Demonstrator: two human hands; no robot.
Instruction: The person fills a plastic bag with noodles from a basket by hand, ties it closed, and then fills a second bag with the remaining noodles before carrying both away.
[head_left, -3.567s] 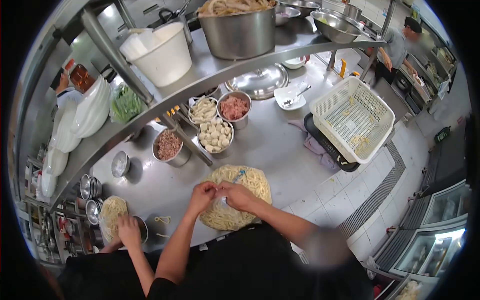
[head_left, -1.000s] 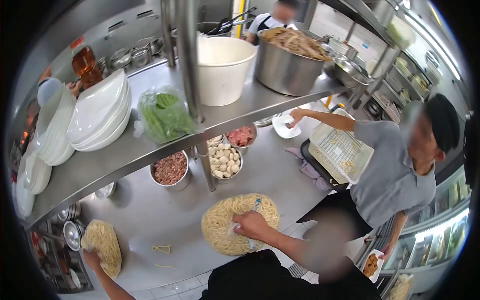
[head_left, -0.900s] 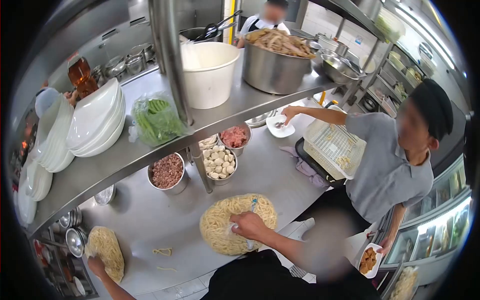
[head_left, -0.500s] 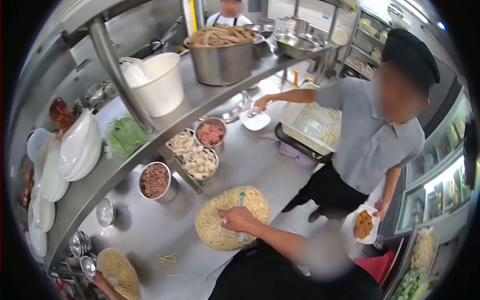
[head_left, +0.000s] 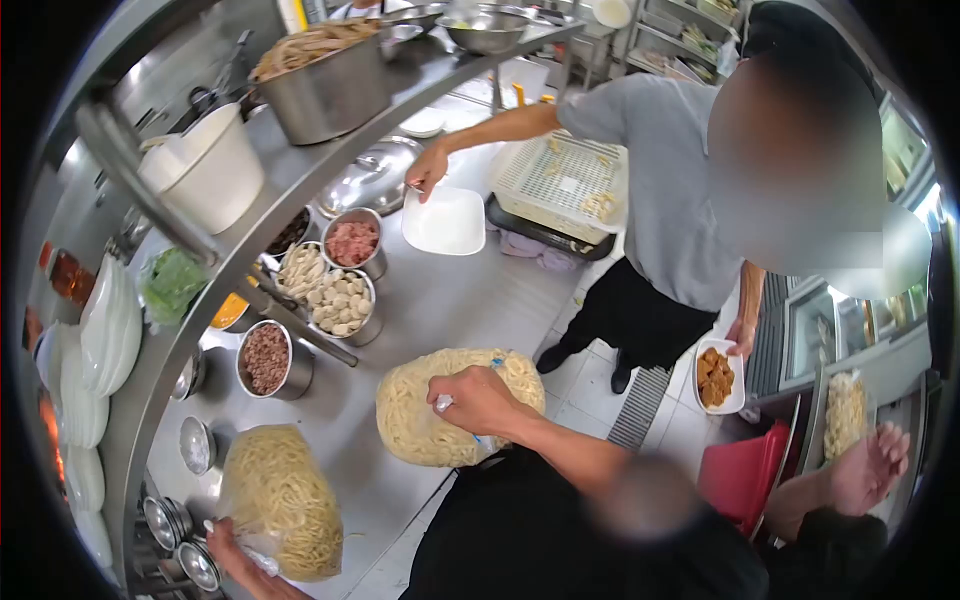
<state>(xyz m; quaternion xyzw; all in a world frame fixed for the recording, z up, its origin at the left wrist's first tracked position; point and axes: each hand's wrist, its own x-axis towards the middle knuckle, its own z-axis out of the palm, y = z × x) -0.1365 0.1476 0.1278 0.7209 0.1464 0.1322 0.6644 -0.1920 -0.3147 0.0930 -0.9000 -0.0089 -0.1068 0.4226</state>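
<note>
Noodle bag (head_left: 455,405) under right hand (head_left: 480,400), grip seemingly closed, unclear

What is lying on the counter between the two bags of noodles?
In the head view, only bare steel counter lies between the noodle bag under the right hand and the second noodle bag.

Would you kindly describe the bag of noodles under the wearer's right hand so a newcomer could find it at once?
Start at the steel counter below the curved shelf. Near its front edge, before the round tins, lies a clear bag of noodles with the right hand resting on top. Unlike the other noodle bag at the counter's left end, it has a blue strip.
</note>
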